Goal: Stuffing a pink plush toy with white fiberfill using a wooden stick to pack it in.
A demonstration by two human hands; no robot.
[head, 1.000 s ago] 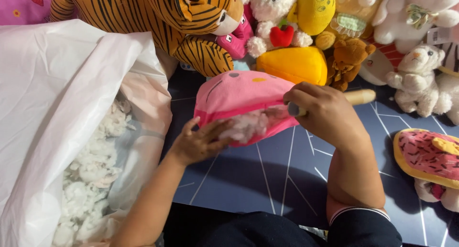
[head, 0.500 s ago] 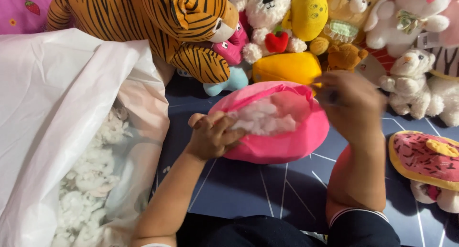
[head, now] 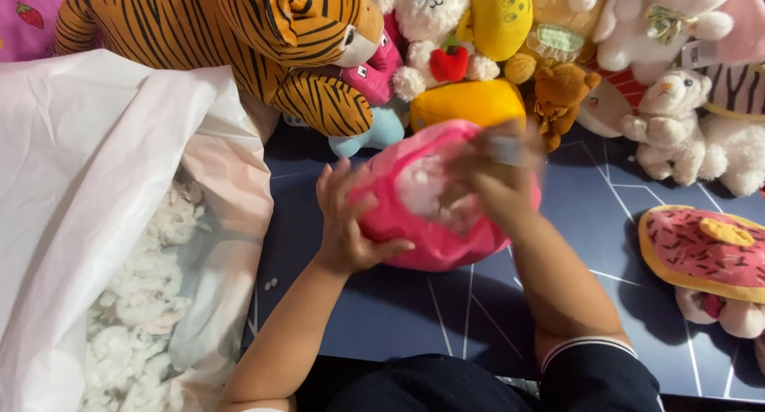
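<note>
A pink plush skin (head: 434, 237) sits in the middle of the dark blue mat, bulging and round, with white stuffing (head: 421, 190) showing in its opening. My left hand (head: 344, 221) grips its left side, fingers spread on the fabric. My right hand (head: 494, 177) is blurred and pressed into the opening on top of the stuffing; a thin stick-like thing seems to be in it, but I cannot tell for sure.
A large white plastic bag (head: 88, 165) full of loose white stuffing (head: 131, 316) lies open on the left. A tiger plush (head: 239, 37) and several other soft toys line the far edge. A doughnut-shaped plush (head: 705, 253) lies at the right.
The pink skin has turned from a flat, side-on shape to a round bulge facing up. My right hand moved from its far edge down into the opening. My left hand shifted onto its left side.
</note>
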